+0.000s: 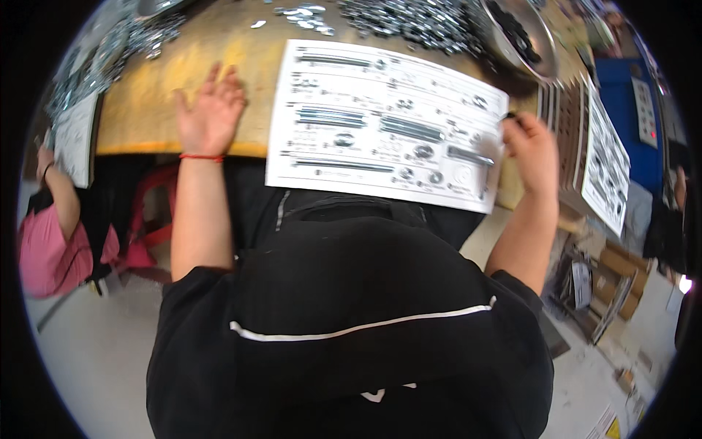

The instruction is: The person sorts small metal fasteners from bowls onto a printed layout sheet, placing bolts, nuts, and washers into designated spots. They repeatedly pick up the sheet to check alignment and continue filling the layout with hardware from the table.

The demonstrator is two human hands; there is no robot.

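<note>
Holds the left hand [210, 110] loosely open, palm up and empty, between ten and eleven o'clock over the yellowed wooden table [139, 135]. Bends the right hand [530, 150] nearly closed at two o'clock, pinching a small black piece [510, 115] at the right edge of a printed parts sheet [387, 126]; cannot tell whether touching that edge too. Carries, on that sheet between twelve and one, hardware pictures with captions too small to read. Overhangs the table's near edge. Repeats similar print on stacked boards [607, 164] toward three o'clock. Shows silvery metal parts [417, 22] past twelve.
</note>
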